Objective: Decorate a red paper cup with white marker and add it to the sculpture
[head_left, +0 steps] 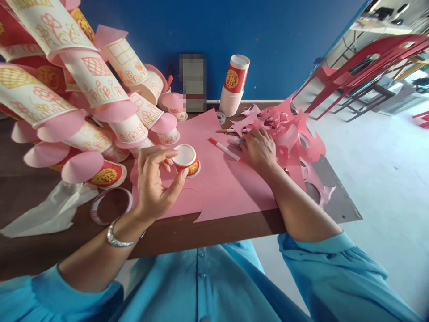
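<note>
A small red-and-gold paper cup (192,169) stands upside down on a sheet of pink paper (234,188). My left hand (156,181) curves around its left side, thumb and fingers apart, the fingertips at the cup's edge; whether they press on it is unclear. My right hand (259,150) rests on the right of the sheet, fingers curled over a grey and blue object (238,141) that is mostly hidden. Just left of that hand lie a red-and-white marker (224,149) and an orange-tipped marker (225,131).
Decorated cups with pink cones (107,85) are piled on the left. A cup stack (231,100) stands by the blue wall (268,40). Pink scraps (284,120) cover the right side. A tape roll (220,117), a white ring (97,210) and a red chair (348,71) are also visible.
</note>
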Demonstrator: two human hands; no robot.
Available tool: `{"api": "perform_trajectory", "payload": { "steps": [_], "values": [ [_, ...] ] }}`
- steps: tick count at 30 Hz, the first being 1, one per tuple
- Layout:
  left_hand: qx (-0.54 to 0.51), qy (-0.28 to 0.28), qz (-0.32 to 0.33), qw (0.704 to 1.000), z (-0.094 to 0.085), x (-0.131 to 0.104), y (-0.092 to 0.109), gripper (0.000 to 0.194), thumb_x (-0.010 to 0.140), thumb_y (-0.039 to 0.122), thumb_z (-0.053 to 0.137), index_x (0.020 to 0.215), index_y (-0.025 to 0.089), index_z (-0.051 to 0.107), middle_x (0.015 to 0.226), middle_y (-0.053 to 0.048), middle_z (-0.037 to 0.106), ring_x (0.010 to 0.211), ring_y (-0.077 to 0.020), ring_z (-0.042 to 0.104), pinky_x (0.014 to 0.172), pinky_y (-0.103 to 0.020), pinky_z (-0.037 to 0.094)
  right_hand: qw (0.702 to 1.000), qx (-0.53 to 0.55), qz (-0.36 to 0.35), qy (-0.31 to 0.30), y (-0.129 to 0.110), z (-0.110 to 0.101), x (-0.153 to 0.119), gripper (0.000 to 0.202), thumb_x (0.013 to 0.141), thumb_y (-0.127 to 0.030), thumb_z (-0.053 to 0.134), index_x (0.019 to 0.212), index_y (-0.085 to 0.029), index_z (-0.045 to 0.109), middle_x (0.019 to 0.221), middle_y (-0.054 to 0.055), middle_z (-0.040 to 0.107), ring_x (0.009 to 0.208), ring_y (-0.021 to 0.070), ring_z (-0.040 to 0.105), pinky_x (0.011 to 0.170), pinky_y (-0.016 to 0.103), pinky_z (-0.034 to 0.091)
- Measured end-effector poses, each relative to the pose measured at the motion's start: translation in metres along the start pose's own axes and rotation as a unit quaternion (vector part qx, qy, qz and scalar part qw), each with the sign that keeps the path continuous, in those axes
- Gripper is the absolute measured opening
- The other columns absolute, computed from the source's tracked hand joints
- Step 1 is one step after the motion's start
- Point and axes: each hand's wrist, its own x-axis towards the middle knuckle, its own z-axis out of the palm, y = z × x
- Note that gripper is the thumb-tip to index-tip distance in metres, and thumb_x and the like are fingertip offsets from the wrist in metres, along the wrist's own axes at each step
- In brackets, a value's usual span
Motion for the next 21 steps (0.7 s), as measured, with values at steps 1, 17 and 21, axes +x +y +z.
{"api": "perform_trajectory", "payload": {
  "steps": [1, 17, 21],
  "values": [
    [0.004, -0.002, 0.002, 1.0, 0.0, 0.0, 0.001, 0.043, 0.093, 0.023, 0.077, 0.134, 0.028, 0.063, 0.119, -0.006, 0.057, 0.089, -0.0177, 0.056, 0.078, -0.037, 0.057, 1.0, 0.01, 0.007, 0.015, -0.001, -0.001, 0.0, 0.024, 0.1, -0.023, 0.059, 0.118, -0.019, 0.075, 0.121, 0.017, 0.075, 0.119, 0.0374, 0.063, 0.098, 0.047, 0.051],
    [0.009, 0.003, 0.03, 0.999, 0.001, 0.003, 0.008, 0.033, 0.094, 0.022, 0.075, 0.125, 0.026, 0.065, 0.109, -0.005, 0.063, 0.082, -0.0169, 0.059, 0.072, -0.034, 0.06, 0.994, 0.039, -0.101, -0.003, -0.003, 0.002, 0.029, 0.034, 0.107, -0.025, 0.051, 0.12, -0.026, 0.083, 0.117, 0.013, 0.073, 0.114, 0.0311, 0.063, 0.089, 0.042, 0.054],
    [0.013, 0.002, 0.042, 0.999, 0.001, 0.004, 0.013, 0.03, 0.093, 0.017, 0.073, 0.122, 0.024, 0.066, 0.107, -0.005, 0.066, 0.083, -0.0166, 0.061, 0.069, -0.031, 0.059, 0.991, -0.01, -0.102, -0.086, -0.014, 0.003, 0.066, 0.029, 0.101, -0.027, 0.062, 0.122, -0.02, 0.081, 0.125, 0.018, 0.073, 0.121, 0.0363, 0.062, 0.088, 0.044, 0.053]
  ]
}}
